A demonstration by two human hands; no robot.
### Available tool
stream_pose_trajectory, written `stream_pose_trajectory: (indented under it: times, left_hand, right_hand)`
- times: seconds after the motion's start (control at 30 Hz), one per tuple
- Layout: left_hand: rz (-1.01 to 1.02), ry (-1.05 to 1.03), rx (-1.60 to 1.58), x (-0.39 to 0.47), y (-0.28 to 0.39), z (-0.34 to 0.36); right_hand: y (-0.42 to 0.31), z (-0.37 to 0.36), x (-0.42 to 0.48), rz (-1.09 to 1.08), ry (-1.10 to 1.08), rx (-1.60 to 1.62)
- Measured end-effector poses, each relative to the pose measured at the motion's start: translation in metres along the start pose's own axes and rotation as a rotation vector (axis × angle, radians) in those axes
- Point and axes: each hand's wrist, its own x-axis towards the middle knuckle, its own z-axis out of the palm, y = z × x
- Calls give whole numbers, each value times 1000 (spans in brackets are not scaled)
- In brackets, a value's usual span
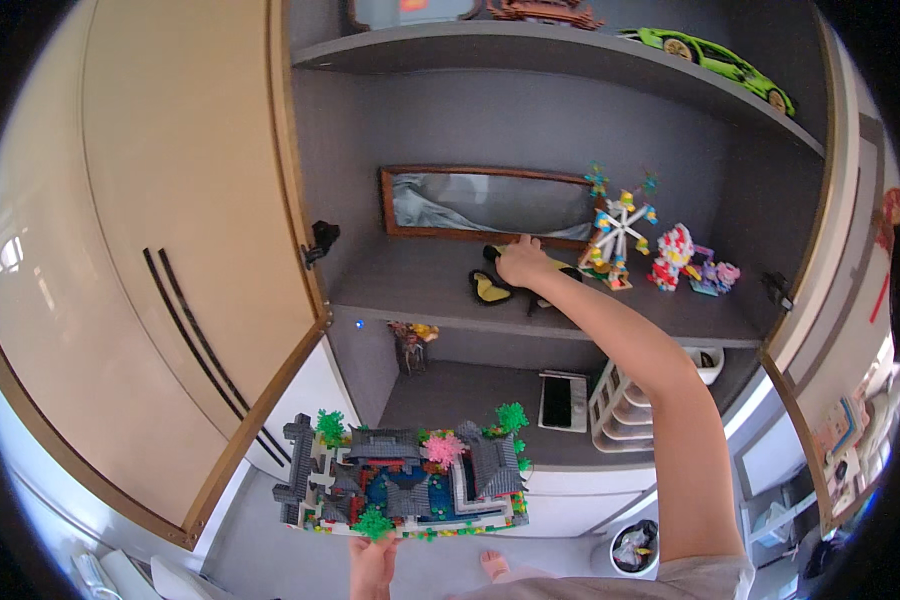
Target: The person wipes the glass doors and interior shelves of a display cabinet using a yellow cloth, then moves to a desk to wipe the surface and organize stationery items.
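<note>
My left hand (373,564) holds the front edge of a toy-brick model of a Chinese garden (409,491) from below. This model has grey tiled roofs, a blue pond, green trees and a pink tree. It is held level in front of the cabinet, below the middle shelf. My right hand (523,262) reaches to the middle shelf (420,289), its fingers curled down on a black-and-yellow item (564,266), partly hidden under the hand. Beside it lies another black-and-yellow piece (490,288); I cannot tell whether the two are joined.
Behind my right hand leans a wood-framed panel (487,202). To its right stand a toy-brick Ferris wheel (621,232), a red-and-white figure (673,255) and a small purple-and-pink model (714,274). A green model car (709,60) sits above. Cabinet doors (180,225) stand open; a bin (634,547) is below.
</note>
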Motion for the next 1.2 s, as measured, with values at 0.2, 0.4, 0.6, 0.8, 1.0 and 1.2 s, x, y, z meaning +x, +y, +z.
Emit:
stream_pose_trajectory:
  times: [0.2, 0.4, 0.6, 0.8, 1.0, 1.2]
  left_hand:
    - [-54, 55, 82, 21, -1, -8]
    - [-90, 47, 152, 34, -23, -33]
    - [11, 16, 100, 35, -47, -49]
    - [34, 98, 19, 19, -30, -19]
    - [69, 126, -2, 9, -16, -9]
    - [86, 46, -50, -5, -6, 6]
  right_hand:
    - [-66, 20, 37, -349, -56, -24]
    - [-140, 29, 69, -524, -103, 49]
    - [-158, 52, 121, -611, -46, 107]
    - [-165, 42, 102, -586, -56, 227]
    - [-172, 38, 48, -773, -71, 294]
    - [-167, 32, 2, -1067, -164, 444]
